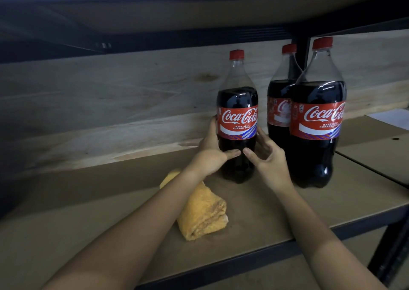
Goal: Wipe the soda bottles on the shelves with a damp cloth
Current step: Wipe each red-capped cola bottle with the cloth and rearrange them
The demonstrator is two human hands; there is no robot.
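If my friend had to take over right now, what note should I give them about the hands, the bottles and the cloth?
Left hand and right hand both grip the left bottle, upright on the shelf.
Two more bottles stand to its right: a front bottle and a back bottle.
The yellow cloth lies folded on the shelf, in neither hand.
Done: can't tell which bottles are wiped.
Left: pick up the cloth, wipe any unwiped bottles.

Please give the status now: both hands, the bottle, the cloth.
Left hand grips left red-capped cola bottle; right hand curled at its other side. Folded yellow cloth lies unused on brown shelf board. Two more cola bottles close right.
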